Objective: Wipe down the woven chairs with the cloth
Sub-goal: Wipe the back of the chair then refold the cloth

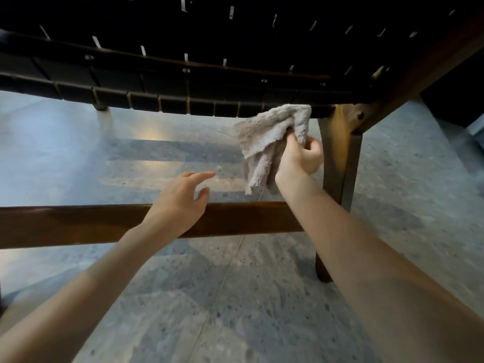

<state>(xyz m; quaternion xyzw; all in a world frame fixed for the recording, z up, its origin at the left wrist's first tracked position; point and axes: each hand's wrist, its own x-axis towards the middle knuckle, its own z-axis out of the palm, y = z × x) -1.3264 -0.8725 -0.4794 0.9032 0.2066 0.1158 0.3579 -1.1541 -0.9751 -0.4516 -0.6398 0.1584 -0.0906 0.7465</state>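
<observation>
Woven chair point(183, 82) seen from beneath, black straps point(235, 35) overhead, our right hand point(301, 155) clenched the bunched grey cloth point(269, 132), its top touching the seat edge point(183, 108) beside the wooden leg point(340, 158), our left hand point(180, 200) hung slack, fingers loosely spread, near the lower rail point(78, 224)

Soft daylight washes the speckled floor point(235, 297), pooling in a warm glare patch beneath the dark, underexposed woven seat point(183, 82). Striped shadows cross the tiles. Wide-angle distortion bows the wooden rail point(78, 224); the frame's edges blur slightly.
</observation>
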